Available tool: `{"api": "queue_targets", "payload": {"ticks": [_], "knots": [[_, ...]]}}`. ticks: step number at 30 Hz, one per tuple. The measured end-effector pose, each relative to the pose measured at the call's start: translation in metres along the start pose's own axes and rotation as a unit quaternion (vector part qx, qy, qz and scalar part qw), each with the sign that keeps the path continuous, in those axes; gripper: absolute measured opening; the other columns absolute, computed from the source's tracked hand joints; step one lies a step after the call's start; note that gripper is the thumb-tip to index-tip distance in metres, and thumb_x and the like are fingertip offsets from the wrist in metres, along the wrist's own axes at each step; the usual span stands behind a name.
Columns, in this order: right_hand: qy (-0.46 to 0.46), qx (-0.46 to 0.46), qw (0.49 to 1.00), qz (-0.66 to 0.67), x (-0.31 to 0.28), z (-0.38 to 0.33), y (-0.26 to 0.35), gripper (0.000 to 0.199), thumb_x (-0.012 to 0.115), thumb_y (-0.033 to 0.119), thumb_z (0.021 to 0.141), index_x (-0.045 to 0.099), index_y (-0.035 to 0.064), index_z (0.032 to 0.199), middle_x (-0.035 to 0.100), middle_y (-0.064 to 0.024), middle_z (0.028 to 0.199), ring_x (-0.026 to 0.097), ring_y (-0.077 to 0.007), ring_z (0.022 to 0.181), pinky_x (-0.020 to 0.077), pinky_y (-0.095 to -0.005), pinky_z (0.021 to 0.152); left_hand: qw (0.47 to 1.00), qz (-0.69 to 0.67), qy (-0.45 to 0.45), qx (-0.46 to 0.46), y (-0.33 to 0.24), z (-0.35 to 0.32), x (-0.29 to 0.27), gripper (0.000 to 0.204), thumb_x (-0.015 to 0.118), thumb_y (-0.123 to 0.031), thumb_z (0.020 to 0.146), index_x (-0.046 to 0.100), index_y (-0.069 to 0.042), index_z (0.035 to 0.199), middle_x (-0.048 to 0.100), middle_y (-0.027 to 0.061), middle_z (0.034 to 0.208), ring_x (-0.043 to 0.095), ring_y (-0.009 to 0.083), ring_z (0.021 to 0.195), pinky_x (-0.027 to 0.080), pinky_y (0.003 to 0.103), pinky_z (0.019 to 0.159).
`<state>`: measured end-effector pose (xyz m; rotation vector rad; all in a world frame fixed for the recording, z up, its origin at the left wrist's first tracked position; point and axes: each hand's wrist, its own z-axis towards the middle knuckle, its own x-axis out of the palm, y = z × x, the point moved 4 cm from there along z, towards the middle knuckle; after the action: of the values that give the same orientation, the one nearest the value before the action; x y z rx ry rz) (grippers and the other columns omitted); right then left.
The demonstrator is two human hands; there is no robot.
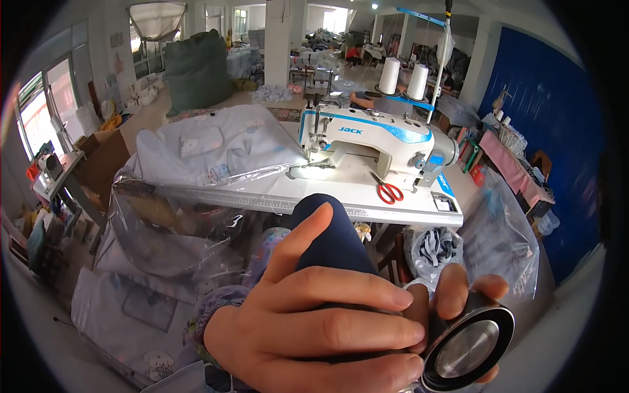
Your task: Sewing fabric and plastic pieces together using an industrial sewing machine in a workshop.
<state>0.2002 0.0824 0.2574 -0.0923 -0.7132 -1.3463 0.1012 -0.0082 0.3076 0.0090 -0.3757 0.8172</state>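
My left hand (321, 321) reaches across the lower middle, its fingers stretched out and its thumb apart. Its fingertips lie close to my right hand (452, 291); whether they touch it is unclear. That hand's fingers curl around a round metal thing with a black rim (466, 348), its brushed silver face turned toward me. The rest of this thing is hidden. A dark navy rounded shape (334, 245) shows behind my left thumb and runs under the hand; its kind is unclear. Beyond it stands a white and blue sewing machine (373, 134).
Red-handled scissors (388, 191) lie on the machine table (354, 208). Clear plastic and pale printed fabric (209, 147) spread over its left part. Two white thread cones (403, 80) stand behind the machine. A plastic bag of dark strips (432, 252) is below the table.
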Motion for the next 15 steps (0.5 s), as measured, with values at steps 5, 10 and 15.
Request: {"api": "queue_targets", "payload": {"ticks": [5,10,15], "knots": [[0.003,0.001,1.000,0.007,-0.001,0.000,0.005,0.077,0.076,0.031,0.085,0.036,0.0157,0.149,0.044,-0.0143,0.120,0.048,-0.0266,0.084,0.0431,-0.0356,0.076,0.994,0.049,0.089,0.029,-0.003,0.002,0.005,0.025,0.086,-0.012,0.066,0.062,-0.018,0.072,0.070,-0.0007,0.072,0.069,0.0159,0.076,0.040,0.047,0.107],[0.049,0.040,0.998,-0.002,0.005,0.002,0.019,0.082,0.079,0.033,0.081,0.037,0.0156,0.149,0.043,-0.0185,0.130,0.050,-0.0315,0.094,0.0456,-0.0376,0.081,0.997,0.019,0.063,0.028,-0.001,0.001,0.004,0.022,0.084,-0.012,0.069,0.063,-0.017,0.073,0.070,0.0001,0.074,0.069,0.0167,0.076,0.038,0.048,0.108],[0.079,-0.027,0.994,0.070,-0.001,0.006,-0.008,0.089,0.080,0.041,0.079,0.035,0.0127,0.149,0.042,-0.0266,0.134,0.056,-0.0403,0.099,0.0536,-0.0404,0.079,0.996,0.013,0.084,0.024,0.000,0.001,0.000,0.018,0.081,-0.013,0.073,0.063,-0.017,0.075,0.071,0.0012,0.076,0.069,0.0178,0.077,0.035,0.049,0.110]]}}
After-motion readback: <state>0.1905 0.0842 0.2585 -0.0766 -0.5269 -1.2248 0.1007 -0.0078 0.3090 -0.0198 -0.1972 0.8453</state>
